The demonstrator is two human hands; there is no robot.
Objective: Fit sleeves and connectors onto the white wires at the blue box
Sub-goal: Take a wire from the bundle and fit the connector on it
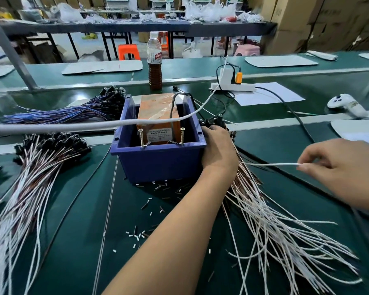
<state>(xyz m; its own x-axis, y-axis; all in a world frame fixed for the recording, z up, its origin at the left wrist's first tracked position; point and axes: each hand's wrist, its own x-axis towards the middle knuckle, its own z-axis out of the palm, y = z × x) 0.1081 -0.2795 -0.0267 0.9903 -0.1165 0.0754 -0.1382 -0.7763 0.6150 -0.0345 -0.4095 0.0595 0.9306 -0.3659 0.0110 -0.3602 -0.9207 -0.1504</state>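
The blue box [158, 160] stands mid-table with an orange-wrapped block [156, 111] and two upright screws [141, 137] inside. My left hand [218, 150] reaches past the box's right side, its fingers curled onto the black connector ends [213, 122] of a wire bundle. A single white wire [271, 164] runs level from that bundle to my right hand [337, 167], which pinches its free end between thumb and fingers. Under my left forearm a fan of loose white wires [285, 231] spreads to the right. Small white and black sleeves [136, 237] lie scattered in front of the box.
A second bundle of white wires with black connectors [41, 167] lies left, blue wires [62, 113] behind it. A thick white cable [94, 125] crosses over the box. Behind stand a bottle [155, 60], a power strip [232, 86], paper and a white controller [347, 105].
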